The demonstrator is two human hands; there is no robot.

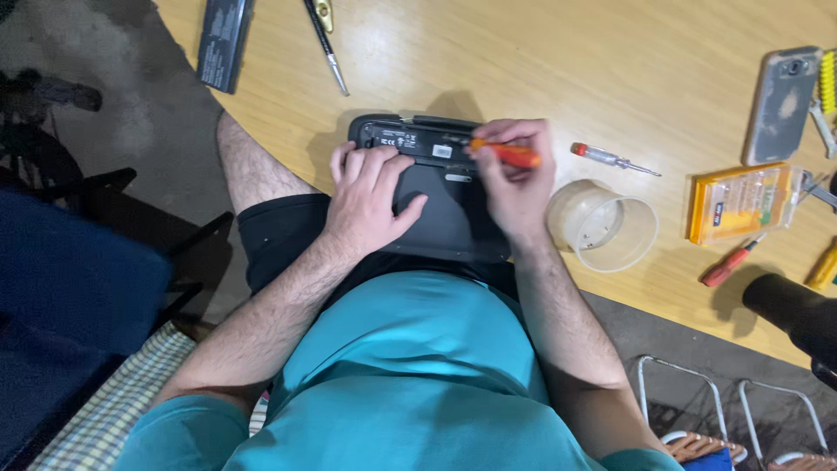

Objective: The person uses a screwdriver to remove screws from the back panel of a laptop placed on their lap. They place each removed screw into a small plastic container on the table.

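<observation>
A black laptop lies underside up at the edge of the wooden table, partly over my lap. My left hand presses flat on its left side, fingers spread toward the rear strip. My right hand grips an orange-handled screwdriver, its tip pointing left at the laptop's rear strip near a small white label.
A clear round plastic container stands right of the laptop. Beyond it lie a small red-capped screwdriver, an orange bit case, a red screwdriver, a phone. A black battery pack and a thin tool lie at top left.
</observation>
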